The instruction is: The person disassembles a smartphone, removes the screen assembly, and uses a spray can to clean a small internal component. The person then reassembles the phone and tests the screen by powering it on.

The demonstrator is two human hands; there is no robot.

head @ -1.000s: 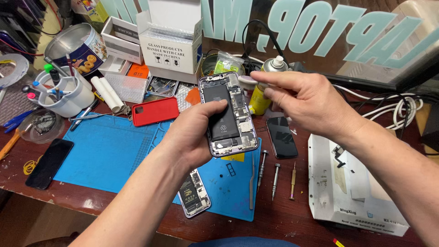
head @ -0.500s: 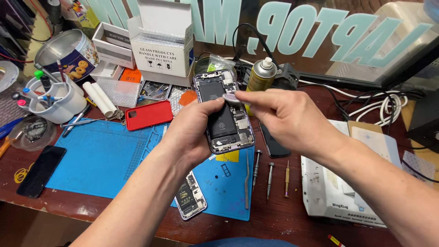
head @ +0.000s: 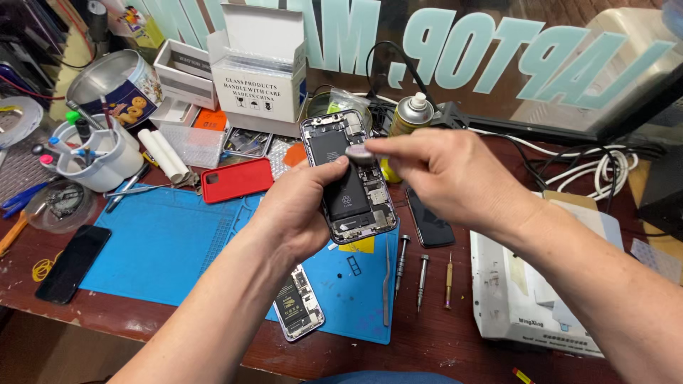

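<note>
Compared with the view half a second ago, the opened phone (head: 347, 178) is seen larger and nearer the middle of the frame, and the right hand (head: 441, 178) is shifted slightly, its pinched fingertips (head: 356, 151) now lying over the phone's upper right part instead of at its top edge. This is judged to mean that work on the phone's insides goes on and that the small pale piece (head: 361, 151) is not yet set down or lifted clear.

The phone is held above the blue mat (head: 163, 249), off the worktop, by the left hand (head: 299, 206), whose grip is closed around the lower left edge with the thumb laid on the black battery. The right-hand grip is closed to a pinch on the small pale piece.

The phone's long axis runs almost away from the viewer, tilted a little leftward at the top; its camera end points toward the white box (head: 260, 71), its open face upward.
</note>
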